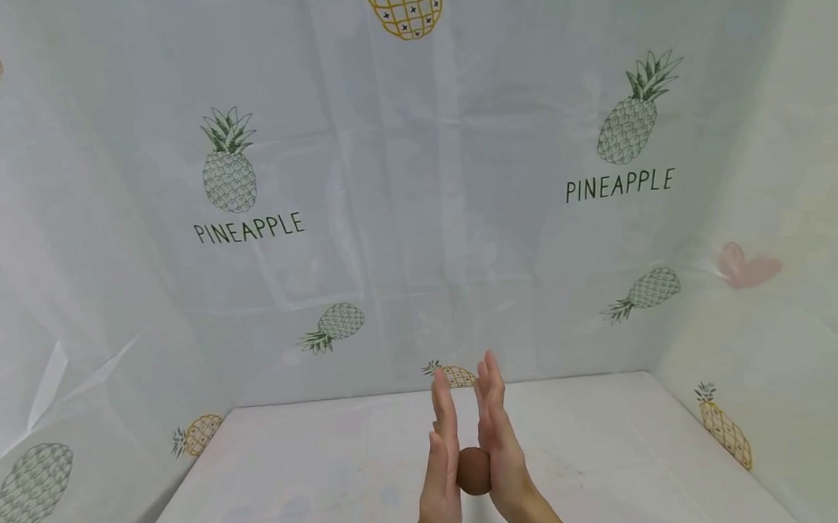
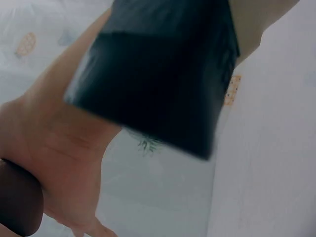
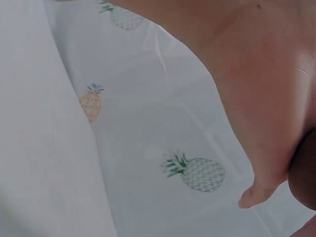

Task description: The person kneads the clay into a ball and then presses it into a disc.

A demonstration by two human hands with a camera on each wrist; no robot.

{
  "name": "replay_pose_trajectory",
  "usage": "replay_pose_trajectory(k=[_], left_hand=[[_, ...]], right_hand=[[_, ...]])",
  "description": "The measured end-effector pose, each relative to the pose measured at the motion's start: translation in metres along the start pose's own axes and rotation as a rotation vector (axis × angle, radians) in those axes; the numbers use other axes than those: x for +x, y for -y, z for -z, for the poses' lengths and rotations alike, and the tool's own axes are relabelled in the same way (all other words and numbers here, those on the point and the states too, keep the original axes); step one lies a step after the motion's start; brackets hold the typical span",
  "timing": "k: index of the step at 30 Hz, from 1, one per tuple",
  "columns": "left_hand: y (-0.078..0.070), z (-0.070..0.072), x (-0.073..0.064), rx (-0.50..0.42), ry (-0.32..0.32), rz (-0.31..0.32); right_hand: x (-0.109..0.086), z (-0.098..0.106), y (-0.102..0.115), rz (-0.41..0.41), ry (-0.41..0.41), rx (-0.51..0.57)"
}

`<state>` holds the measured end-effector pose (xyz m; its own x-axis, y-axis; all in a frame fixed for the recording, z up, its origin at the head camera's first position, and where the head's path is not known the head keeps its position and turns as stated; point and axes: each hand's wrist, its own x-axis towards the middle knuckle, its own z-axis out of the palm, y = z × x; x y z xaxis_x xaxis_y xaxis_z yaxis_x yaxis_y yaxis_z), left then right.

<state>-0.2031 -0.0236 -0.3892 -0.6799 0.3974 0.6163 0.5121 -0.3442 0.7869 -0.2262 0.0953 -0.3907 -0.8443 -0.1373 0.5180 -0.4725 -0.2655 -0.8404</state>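
Observation:
A smooth brown ball [image 1: 473, 471] sits between two facing palms, low in the head view. My left hand [image 1: 441, 454] presses it from the left, fingers straight and pointing up and away. From the right, the palm of my right hand [image 1: 501, 447] bears against it, its fingers also extended. Above the ball, a gap separates the fingers of both hands. The left wrist view shows part of the ball [image 2: 19, 200] against a palm at the lower left. At the right edge of the right wrist view, the ball [image 3: 303, 173] is partly cut off.
Under the hands is a white tabletop [image 1: 316, 472]. A pale curtain [image 1: 402, 215] printed with pineapples rises behind it, with similar sheets on both sides. A dark band [image 2: 158, 74] crosses a forearm and covers much of the left wrist view.

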Motion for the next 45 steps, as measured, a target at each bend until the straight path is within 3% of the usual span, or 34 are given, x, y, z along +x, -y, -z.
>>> replay_pose_trajectory(k=[4,9,16,20,25,32,39,45], left_hand=[[-0.002,0.006,0.0,0.032,-0.042,-0.031],[-0.006,0.02,0.001,0.102,-0.107,-0.031],[0.0,0.039,0.004,0.185,-0.226,0.058],[0.006,0.046,0.006,0.202,-0.259,0.067],[0.01,0.047,0.007,0.185,-0.239,0.074],[0.018,0.035,0.004,0.174,-0.194,0.112],[0.026,0.02,0.004,0.187,-0.129,0.079],[0.028,0.008,0.002,0.15,-0.095,0.071]], right_hand=[[-0.002,-0.006,-0.007,-0.102,0.049,0.014],[-0.009,-0.018,-0.013,-0.172,0.146,0.026],[-0.013,-0.029,-0.013,-0.169,0.229,0.058],[-0.015,-0.033,-0.006,-0.147,0.265,0.047],[-0.017,-0.035,0.004,-0.1,0.262,0.024],[-0.018,-0.03,0.01,-0.065,0.189,0.021],[-0.011,-0.018,0.014,-0.026,0.134,0.048],[-0.008,-0.01,0.02,-0.041,0.061,0.043]])
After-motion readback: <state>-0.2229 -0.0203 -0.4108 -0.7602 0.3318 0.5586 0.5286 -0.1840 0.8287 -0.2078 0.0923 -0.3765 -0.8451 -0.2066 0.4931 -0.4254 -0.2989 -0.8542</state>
